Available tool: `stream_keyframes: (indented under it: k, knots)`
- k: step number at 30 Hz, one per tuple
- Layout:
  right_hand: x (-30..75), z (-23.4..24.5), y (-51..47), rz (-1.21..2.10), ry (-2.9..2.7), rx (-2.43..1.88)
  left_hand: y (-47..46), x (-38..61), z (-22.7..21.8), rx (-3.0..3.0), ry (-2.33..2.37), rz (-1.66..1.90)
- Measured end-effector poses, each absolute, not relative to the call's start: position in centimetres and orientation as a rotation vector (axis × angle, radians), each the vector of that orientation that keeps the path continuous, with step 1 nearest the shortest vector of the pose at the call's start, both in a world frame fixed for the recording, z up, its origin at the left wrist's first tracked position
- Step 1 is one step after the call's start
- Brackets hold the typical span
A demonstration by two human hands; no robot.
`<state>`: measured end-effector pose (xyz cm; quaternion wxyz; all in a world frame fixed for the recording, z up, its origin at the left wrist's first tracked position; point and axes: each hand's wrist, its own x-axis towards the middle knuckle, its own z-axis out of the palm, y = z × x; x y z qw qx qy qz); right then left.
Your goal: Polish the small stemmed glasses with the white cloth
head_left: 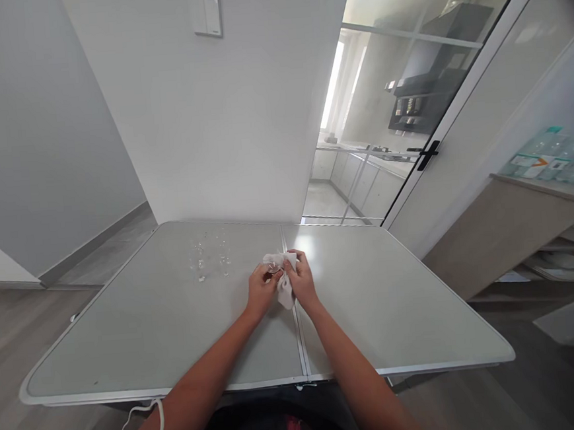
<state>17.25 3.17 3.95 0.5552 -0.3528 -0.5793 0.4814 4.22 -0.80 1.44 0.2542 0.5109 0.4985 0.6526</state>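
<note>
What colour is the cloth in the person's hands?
The cloth is white, best seen in the head view.

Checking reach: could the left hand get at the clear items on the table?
Probably yes: nothing visible blocks the left hand from the clear items, though that hand seems busy with a transparent object at the white cloth.

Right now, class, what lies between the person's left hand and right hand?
In the head view, a white cloth and a clear object lie between the left hand and the right hand.
</note>
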Motion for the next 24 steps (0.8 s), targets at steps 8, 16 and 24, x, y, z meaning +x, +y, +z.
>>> stream_keyframes:
  k: [8,16,24]
  knots:
    - [20.5,5.0,4.4,1.199,-1.276,-0.755,-0.9,4.1,1.5,1.139,1.331,1.723]
    - [19.3,4.7,3.2,0.652,-2.149,-1.018,-1.6,4.2,2.2,1.321,1.307,1.738]
    - [18.8,3.2,3.3,0.406,-2.267,-1.044,-1.4,4.2,1.8,1.373,1.344,1.736]
